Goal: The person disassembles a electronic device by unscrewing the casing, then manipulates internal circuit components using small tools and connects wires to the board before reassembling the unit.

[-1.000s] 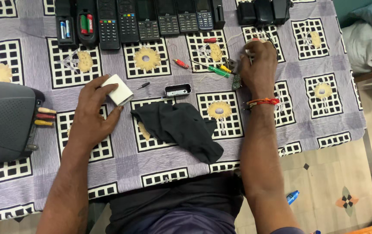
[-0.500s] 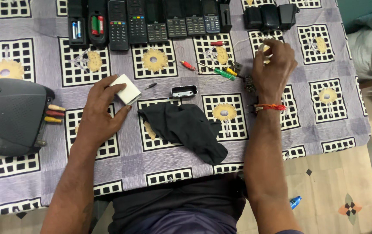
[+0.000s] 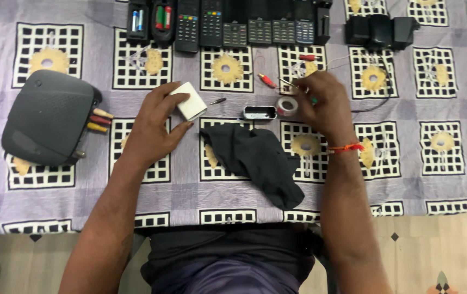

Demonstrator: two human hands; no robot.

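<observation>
The left hand lies on the tabletop, its grip closed lightly on a white box: the fingers curl over the box's near edge and the thumb reaches toward its lower corner. The box sits at the fingertips, tilted, flat on the patterned cloth. Just right of it lies a small screwdriver, apart from the fingers. Well to the left of this hand sits a dark router with red and yellow plugs at its right edge.

The right hand is pinched shut on a tape roll, which stands at the hand's left side, touching the fingertips and resting on or just above the cloth; I cannot tell which. Just left of the roll lies a small black case with a pale window. Below both, between the two forearms, a black cloth lies crumpled. Just beyond the right hand's fingers lie red-handled tools and thin wires. Further off, along the far edge, a row of remotes and phones lies side by side, and black adapters sit beyond the right hand. An orange thread circles the right wrist.
</observation>
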